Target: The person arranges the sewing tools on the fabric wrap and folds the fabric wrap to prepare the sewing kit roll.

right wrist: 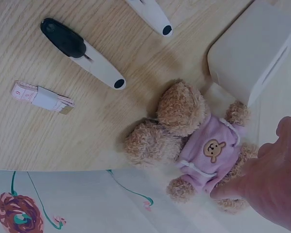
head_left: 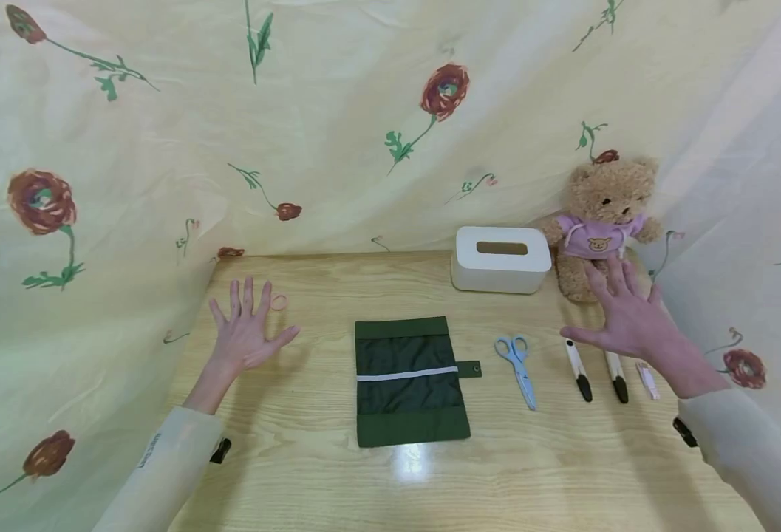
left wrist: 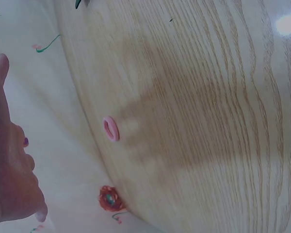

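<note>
My left hand (head_left: 245,336) hovers over the table's left side, fingers spread wide and holding nothing. Just beyond its fingertips, a small pink ring (left wrist: 106,127) lies on the wood. Over the right side hangs my right hand (head_left: 632,319), also spread and holding nothing; in the head view it covers part of the teddy bear (head_left: 601,235). Between the hands lies a dark green fabric pouch (head_left: 403,351), spread flat, with a white band and a snap tab. Light blue scissors (head_left: 522,375) rest right of it. Two white-and-black handled tools (head_left: 575,366) (right wrist: 65,39) and a folded tape measure (right wrist: 46,97) lie near the right hand.
A white tissue box (head_left: 502,279) with a slotted top stands at the back of the table, beside the seated bear in its pink hoodie. Flower-printed cloth (head_left: 337,133) hangs behind and along both sides of the wooden table (head_left: 310,458).
</note>
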Action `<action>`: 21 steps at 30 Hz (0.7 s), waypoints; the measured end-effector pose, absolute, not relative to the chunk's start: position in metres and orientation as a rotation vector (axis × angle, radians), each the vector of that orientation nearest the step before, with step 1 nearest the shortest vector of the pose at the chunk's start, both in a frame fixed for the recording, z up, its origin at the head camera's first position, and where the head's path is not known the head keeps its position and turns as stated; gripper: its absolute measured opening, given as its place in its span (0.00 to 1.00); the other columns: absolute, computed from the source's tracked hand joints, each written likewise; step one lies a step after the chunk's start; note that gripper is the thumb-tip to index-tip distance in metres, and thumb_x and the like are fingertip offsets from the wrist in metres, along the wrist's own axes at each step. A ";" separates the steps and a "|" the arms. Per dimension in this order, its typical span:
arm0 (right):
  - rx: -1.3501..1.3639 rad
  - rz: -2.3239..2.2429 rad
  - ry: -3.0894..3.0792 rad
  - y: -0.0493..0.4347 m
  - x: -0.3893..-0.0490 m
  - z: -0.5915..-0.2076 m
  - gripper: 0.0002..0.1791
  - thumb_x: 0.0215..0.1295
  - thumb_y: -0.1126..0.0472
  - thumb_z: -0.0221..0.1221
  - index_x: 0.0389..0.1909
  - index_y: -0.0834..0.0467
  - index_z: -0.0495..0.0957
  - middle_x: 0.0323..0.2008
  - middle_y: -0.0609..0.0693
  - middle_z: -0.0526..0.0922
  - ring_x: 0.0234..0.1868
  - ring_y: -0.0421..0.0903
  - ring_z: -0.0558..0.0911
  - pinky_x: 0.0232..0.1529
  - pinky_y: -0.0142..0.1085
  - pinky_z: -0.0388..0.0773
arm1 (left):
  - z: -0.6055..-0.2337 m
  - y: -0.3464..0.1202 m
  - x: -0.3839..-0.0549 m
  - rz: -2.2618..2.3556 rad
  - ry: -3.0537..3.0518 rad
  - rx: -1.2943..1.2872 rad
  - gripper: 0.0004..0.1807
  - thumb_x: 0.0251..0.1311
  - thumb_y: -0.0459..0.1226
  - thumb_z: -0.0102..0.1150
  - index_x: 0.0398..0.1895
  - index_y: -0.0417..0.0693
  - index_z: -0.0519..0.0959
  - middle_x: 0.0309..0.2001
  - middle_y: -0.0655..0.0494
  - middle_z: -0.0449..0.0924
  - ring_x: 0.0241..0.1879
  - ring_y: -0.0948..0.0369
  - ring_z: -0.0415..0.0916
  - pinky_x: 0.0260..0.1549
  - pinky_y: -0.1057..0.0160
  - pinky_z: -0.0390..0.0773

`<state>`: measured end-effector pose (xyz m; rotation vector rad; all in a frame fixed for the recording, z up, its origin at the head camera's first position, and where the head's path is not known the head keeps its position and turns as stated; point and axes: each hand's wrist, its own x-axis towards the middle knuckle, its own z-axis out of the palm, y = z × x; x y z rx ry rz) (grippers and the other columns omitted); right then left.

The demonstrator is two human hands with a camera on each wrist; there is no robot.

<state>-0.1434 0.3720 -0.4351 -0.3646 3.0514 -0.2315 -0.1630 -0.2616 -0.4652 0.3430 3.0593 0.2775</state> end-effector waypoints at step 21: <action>-0.137 -1.038 2.655 0.305 -0.132 -0.512 0.40 0.63 0.62 0.67 0.66 0.80 0.58 0.44 0.76 0.72 0.30 0.56 0.80 0.25 0.41 0.79 | -0.553 -0.156 -0.096 1.191 2.792 0.488 0.18 0.58 0.29 0.67 0.52 0.34 0.79 0.42 0.49 0.77 0.37 0.56 0.74 0.39 0.56 0.77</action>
